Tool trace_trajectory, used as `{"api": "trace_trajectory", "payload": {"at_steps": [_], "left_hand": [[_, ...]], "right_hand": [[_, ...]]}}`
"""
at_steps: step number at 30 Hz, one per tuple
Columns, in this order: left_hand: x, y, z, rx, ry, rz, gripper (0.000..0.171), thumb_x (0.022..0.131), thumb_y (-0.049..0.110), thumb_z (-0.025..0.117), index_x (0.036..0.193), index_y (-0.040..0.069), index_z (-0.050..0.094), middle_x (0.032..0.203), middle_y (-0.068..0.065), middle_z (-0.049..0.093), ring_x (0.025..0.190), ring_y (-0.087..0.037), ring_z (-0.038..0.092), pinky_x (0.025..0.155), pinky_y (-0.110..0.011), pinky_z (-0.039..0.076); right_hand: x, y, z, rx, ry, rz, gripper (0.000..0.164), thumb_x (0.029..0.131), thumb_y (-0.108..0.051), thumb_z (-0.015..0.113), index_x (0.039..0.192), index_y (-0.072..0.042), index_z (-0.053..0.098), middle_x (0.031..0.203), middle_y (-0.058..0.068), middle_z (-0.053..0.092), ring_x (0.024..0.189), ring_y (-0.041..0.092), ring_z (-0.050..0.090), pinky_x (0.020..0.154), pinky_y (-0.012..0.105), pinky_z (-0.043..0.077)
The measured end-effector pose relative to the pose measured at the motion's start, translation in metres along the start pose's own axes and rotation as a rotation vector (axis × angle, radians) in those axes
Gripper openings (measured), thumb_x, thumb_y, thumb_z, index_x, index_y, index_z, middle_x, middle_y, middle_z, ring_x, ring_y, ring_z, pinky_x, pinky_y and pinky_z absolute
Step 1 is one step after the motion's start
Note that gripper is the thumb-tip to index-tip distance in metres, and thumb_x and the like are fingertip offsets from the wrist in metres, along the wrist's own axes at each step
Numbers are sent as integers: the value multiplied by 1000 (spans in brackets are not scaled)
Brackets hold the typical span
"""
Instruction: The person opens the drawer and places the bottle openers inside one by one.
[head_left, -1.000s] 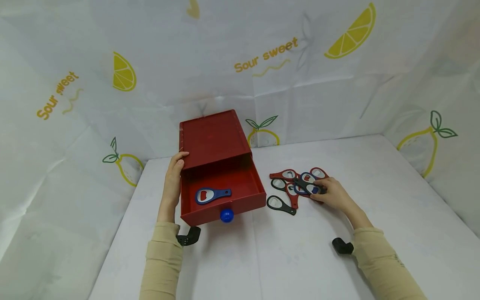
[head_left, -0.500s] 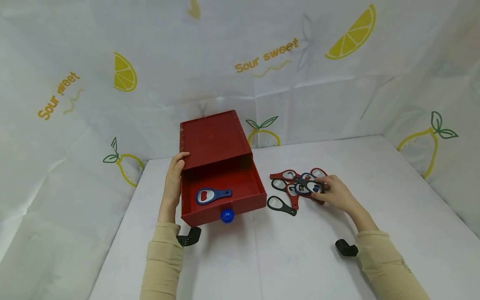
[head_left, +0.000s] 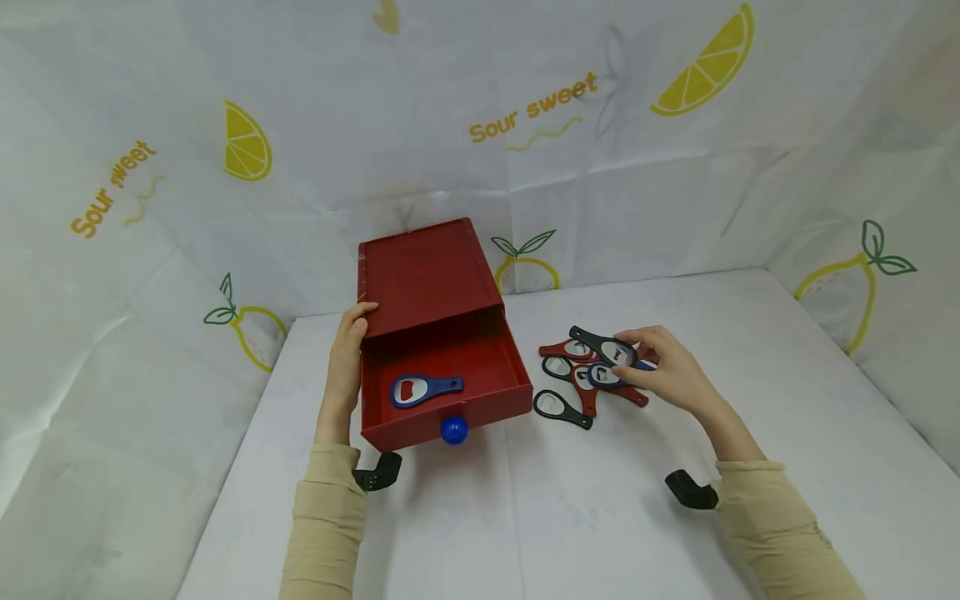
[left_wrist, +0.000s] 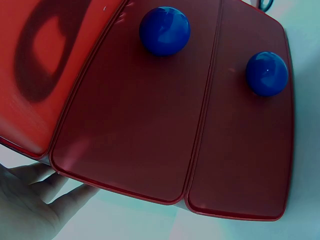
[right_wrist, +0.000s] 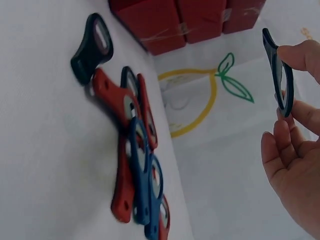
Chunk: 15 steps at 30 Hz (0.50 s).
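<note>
My right hand point(head_left: 667, 367) pinches a black bottle opener point(head_left: 600, 343) by its round end, above a pile of bottle openers. In the right wrist view this black opener point(right_wrist: 275, 70) is held up between thumb and fingers. Below it lie overlapping blue openers point(right_wrist: 139, 175) and red openers point(right_wrist: 114, 97). A black opener point(head_left: 562, 409) lies at the pile's near side. My left hand point(head_left: 343, 362) rests against the left side of a red drawer cabinet point(head_left: 427, 279). Its top drawer point(head_left: 480, 354) is pulled out, and a blue opener point(head_left: 425, 390) lies inside.
The drawer front carries a round blue knob point(head_left: 453, 430). Lower drawer fronts with more blue knobs point(left_wrist: 267, 73) show in the left wrist view. Behind the white table point(head_left: 600, 517) hangs a white sheet point(head_left: 420, 100) printed with lemons.
The right hand has lifted the black opener off the pile, turning it, and more of the blue opener beneath shows. My left hand stays at the cabinet's side.
</note>
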<state>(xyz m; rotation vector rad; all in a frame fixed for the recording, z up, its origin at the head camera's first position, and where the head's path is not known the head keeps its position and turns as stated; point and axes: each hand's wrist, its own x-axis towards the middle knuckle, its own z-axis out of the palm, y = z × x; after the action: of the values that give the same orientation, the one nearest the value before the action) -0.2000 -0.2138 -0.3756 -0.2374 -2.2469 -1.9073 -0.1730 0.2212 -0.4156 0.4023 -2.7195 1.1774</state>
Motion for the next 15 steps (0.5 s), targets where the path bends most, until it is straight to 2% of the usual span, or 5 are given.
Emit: {"api": "trace_trajectory", "payload": {"at_steps": [3, 8, 15], "left_hand": [[0, 0, 0, -5, 1, -2, 39, 99, 31, 31, 134, 16, 41, 142, -1, 34, 120, -18, 36, 96, -42, 36], [0, 2, 0, -6, -7, -1, 39, 99, 31, 31, 134, 15, 41, 142, -1, 34, 118, -18, 37, 95, -42, 36], [3, 4, -2, -16, -26, -24, 38, 99, 27, 30, 134, 13, 39, 139, 1, 35, 116, -16, 39, 93, -37, 37]], "right_hand": [[2, -15, -1, 36, 17, -69, 44, 79, -15, 73, 120, -7, 59, 108, 7, 51, 87, 13, 45, 75, 14, 38], [5, -40, -3, 118, 22, -183, 45, 77, -7, 74, 119, -6, 59, 107, 4, 51, 87, 7, 42, 80, 8, 36], [11, -70, -6, 229, 10, -278, 48, 74, 1, 74, 119, -4, 58, 108, 3, 51, 86, 6, 42, 79, 9, 37]]}}
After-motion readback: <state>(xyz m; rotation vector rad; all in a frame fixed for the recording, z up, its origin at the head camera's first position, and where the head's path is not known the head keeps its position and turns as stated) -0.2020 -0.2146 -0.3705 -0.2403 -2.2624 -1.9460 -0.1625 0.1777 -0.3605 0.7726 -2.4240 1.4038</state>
